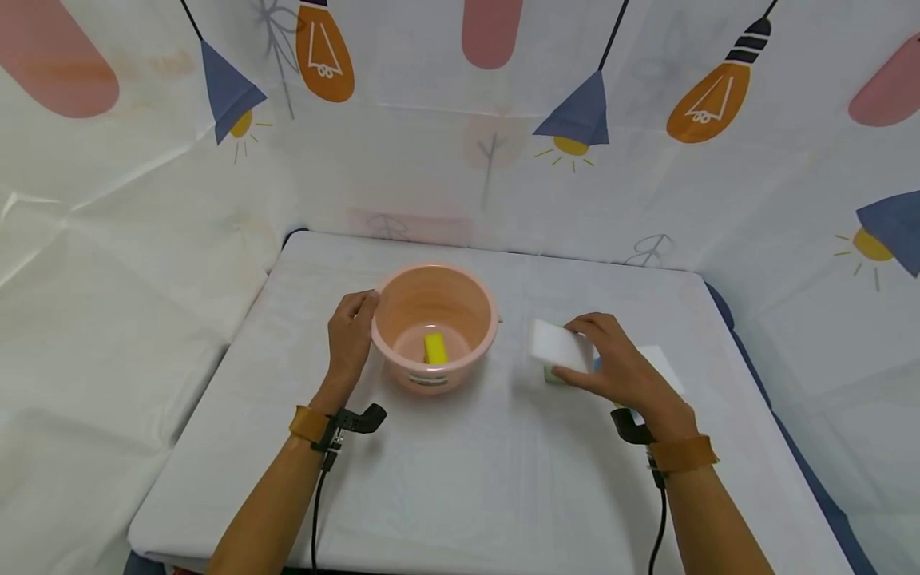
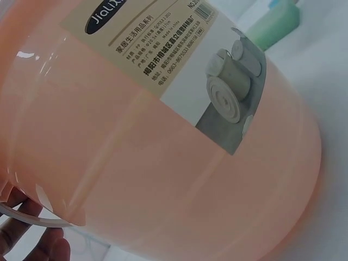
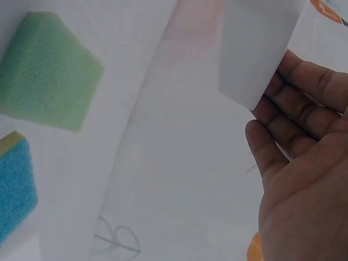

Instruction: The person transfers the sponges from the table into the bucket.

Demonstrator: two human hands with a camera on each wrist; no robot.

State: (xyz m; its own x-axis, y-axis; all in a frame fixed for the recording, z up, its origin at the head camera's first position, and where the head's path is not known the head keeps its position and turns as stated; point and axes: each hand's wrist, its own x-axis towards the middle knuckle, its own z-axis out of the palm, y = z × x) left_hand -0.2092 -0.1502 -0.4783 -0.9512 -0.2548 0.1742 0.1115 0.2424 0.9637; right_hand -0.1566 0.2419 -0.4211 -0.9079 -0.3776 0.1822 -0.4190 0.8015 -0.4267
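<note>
My left hand (image 1: 350, 334) holds the left rim of a peach plastic bucket (image 1: 428, 370); in the left wrist view its fingers (image 2: 48, 247) are at the white handle. Inside the bucket lies a yellow sponge (image 1: 435, 349). My right hand (image 1: 620, 367) grips a white sponge block (image 1: 557, 345) between thumb and fingers, above the table to the right of the bucket. Below it lies a green sponge (image 3: 51, 73). A blue scouring sponge (image 3: 20, 190) with a yellow layer sits beside the green one, mostly hidden by the hand in the head view.
Behind my right wrist another white piece (image 1: 663, 369) lies on the white-covered table (image 1: 460, 503). White sheeting (image 1: 424, 160) with printed lamps and bulbs rises behind the table and at both sides. Cables run from the wrist cameras along my forearms.
</note>
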